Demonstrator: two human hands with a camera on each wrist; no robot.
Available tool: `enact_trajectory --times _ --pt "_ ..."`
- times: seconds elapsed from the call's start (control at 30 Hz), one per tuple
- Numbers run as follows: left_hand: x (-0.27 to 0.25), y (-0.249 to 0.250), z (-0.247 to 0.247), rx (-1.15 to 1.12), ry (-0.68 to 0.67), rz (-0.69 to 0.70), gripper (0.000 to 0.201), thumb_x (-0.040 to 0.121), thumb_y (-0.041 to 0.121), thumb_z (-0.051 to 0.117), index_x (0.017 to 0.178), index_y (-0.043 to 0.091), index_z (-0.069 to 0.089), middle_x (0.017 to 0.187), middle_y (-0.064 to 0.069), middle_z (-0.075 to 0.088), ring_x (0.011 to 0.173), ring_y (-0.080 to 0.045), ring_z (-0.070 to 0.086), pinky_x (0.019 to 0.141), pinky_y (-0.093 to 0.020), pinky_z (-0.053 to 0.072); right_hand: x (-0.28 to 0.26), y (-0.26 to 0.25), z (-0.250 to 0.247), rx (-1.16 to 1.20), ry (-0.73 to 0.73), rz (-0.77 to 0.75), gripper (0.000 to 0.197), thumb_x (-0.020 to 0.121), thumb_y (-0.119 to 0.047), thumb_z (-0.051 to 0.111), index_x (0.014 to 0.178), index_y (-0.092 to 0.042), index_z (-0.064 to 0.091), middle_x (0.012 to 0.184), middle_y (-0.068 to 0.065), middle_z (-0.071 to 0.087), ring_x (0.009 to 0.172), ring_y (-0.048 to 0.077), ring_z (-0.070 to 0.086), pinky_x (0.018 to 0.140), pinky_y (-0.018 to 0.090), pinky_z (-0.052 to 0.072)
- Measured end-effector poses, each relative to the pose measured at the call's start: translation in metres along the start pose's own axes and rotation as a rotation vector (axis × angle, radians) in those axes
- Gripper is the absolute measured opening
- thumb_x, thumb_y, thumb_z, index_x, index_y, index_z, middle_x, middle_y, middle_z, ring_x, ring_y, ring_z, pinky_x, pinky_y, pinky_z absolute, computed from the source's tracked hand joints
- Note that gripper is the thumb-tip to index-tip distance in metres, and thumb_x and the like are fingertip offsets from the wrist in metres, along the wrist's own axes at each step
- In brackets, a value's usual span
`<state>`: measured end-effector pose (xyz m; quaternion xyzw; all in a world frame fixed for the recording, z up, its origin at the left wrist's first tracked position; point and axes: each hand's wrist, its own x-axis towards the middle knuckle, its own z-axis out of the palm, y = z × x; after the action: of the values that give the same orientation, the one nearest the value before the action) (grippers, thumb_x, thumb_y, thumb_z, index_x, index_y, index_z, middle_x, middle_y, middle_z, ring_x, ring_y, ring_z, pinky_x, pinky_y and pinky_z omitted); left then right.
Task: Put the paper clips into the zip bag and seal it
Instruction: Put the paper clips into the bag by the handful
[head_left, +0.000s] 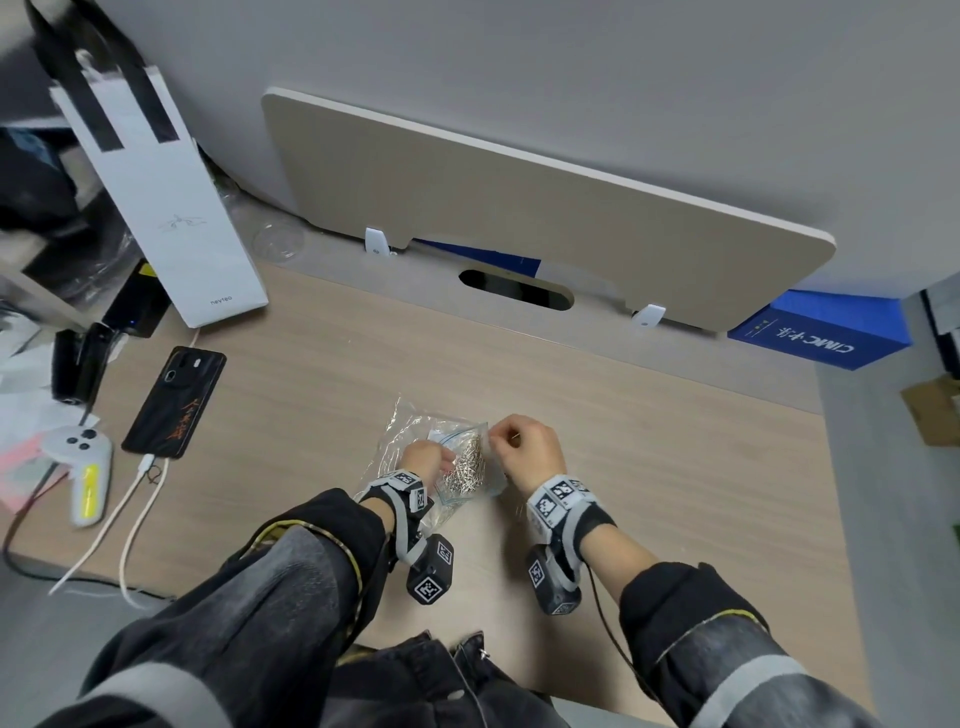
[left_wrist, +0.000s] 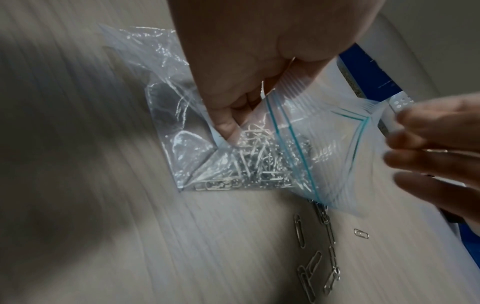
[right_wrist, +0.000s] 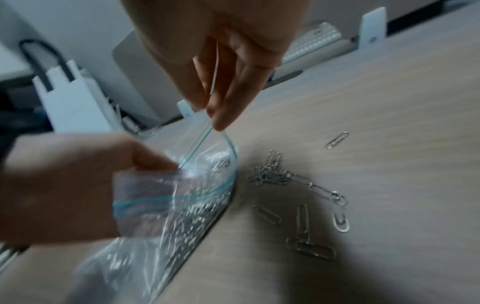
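A clear zip bag (head_left: 465, 467) with a blue-green zip strip lies on the desk, its mouth held open between my hands. Inside it sits a heap of silver paper clips (left_wrist: 257, 162). My left hand (left_wrist: 232, 117) pinches the left side of the mouth, thumb pressed into the plastic. On the other side, my right hand (right_wrist: 211, 115) pinches the zip rim and lifts it. Several loose paper clips (right_wrist: 291, 185), some linked in a chain, lie on the desk just right of the bag, below my right hand.
A second crumpled clear plastic bag (left_wrist: 145, 61) lies under and behind the zip bag. At the desk's left are a black phone (head_left: 174, 402) on a cable, a white controller (head_left: 83, 467) and a white paper bag (head_left: 166, 208). A beige divider panel (head_left: 519, 218) closes off the back.
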<state>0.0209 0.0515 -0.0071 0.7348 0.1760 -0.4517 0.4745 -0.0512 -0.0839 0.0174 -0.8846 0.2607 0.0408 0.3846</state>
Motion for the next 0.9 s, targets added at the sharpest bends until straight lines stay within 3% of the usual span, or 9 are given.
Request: enact_trajectory --times 0.07,0.13,0.23,0.3,0.43,0.6,0.73,0.8,0.9 --pt "0.003 -0.001 0.001 0.017 -0.012 0.019 0.03 0.093 0.004 0.036 0.105 -0.007 0.062 0.089 -0.01 0.063 0.084 -0.023 0.056 0.077 -0.033 0.046 0.004 0.015 -0.014 -0.003 0.087 0.083 0.01 0.084 -0.014 0.061 0.086 -0.018 0.07 0.091 0.001 0.072 0.086 0.02 0.065 0.082 0.03 0.052" --pt "0.002 -0.001 0.0 0.035 -0.008 0.037 0.033 0.094 0.002 0.036 0.113 -0.009 0.06 0.103 -0.017 0.064 0.082 -0.02 0.06 0.079 -0.031 0.05 0.006 0.032 -0.024 -0.169 0.015 0.15 0.014 0.085 -0.018 0.058 0.097 -0.02 0.066 0.103 0.002 0.069 0.096 0.024 0.064 0.085 0.032 0.051" --pt "0.004 -0.001 -0.001 0.091 -0.029 0.078 0.033 0.095 0.0 0.035 0.119 -0.012 0.055 0.111 -0.021 0.061 0.066 -0.014 0.061 0.046 -0.01 0.045 0.001 0.046 -0.021 -0.383 -0.175 0.201 0.026 0.085 -0.032 0.064 0.108 -0.02 0.06 0.116 0.003 0.061 0.106 0.025 0.06 0.086 0.031 0.047" --pt "0.003 -0.001 -0.001 0.123 -0.034 0.086 0.034 0.096 0.0 0.034 0.12 -0.012 0.055 0.105 -0.018 0.06 0.067 -0.016 0.056 0.038 -0.009 0.041 -0.001 0.047 -0.011 -0.407 -0.219 0.196 0.035 0.081 -0.041 0.068 0.106 -0.019 0.057 0.115 0.003 0.06 0.104 0.025 0.06 0.085 0.032 0.047" --pt "0.004 -0.003 -0.001 0.155 -0.04 0.102 0.033 0.095 -0.001 0.033 0.117 -0.011 0.056 0.122 -0.024 0.061 0.097 -0.029 0.061 0.056 -0.019 0.043 0.001 0.04 0.009 -0.389 -0.191 0.248 0.046 0.079 -0.047 0.068 0.108 -0.014 0.053 0.112 0.006 0.057 0.103 0.029 0.06 0.081 0.034 0.045" --pt "0.011 -0.007 0.0 0.056 0.013 0.053 0.026 0.093 0.002 0.036 0.088 0.0 0.061 0.104 -0.02 0.063 0.06 -0.016 0.052 0.064 -0.034 0.049 0.008 0.038 0.02 -0.342 -0.151 0.296 0.029 0.082 -0.028 0.068 0.105 -0.011 0.059 0.113 0.011 0.062 0.102 0.031 0.062 0.083 0.035 0.049" --pt "0.013 -0.006 0.001 0.04 -0.003 0.052 0.029 0.093 0.001 0.035 0.101 -0.005 0.063 0.097 -0.014 0.062 0.077 -0.024 0.058 0.068 -0.033 0.049 0.012 0.042 0.018 -0.285 -0.157 0.33 0.017 0.084 -0.024 0.069 0.096 -0.013 0.065 0.109 0.011 0.066 0.101 0.031 0.063 0.082 0.033 0.049" --pt "0.014 -0.007 0.001 0.017 0.002 0.046 0.028 0.092 0.001 0.036 0.098 -0.003 0.064 0.088 -0.011 0.064 0.088 -0.025 0.058 0.079 -0.035 0.049 0.013 0.041 0.016 -0.29 -0.16 0.329 0.014 0.085 -0.022 0.067 0.096 -0.013 0.066 0.109 0.011 0.066 0.102 0.031 0.063 0.082 0.032 0.049" --pt "0.014 -0.007 0.002 -0.005 0.012 0.038 0.026 0.092 0.001 0.037 0.091 0.0 0.063 0.078 -0.008 0.062 0.089 -0.026 0.058 0.079 -0.033 0.048 0.012 0.038 0.015 -0.328 -0.157 0.307 0.016 0.086 -0.015 0.058 0.098 -0.014 0.068 0.109 0.011 0.066 0.101 0.031 0.063 0.08 0.031 0.049"
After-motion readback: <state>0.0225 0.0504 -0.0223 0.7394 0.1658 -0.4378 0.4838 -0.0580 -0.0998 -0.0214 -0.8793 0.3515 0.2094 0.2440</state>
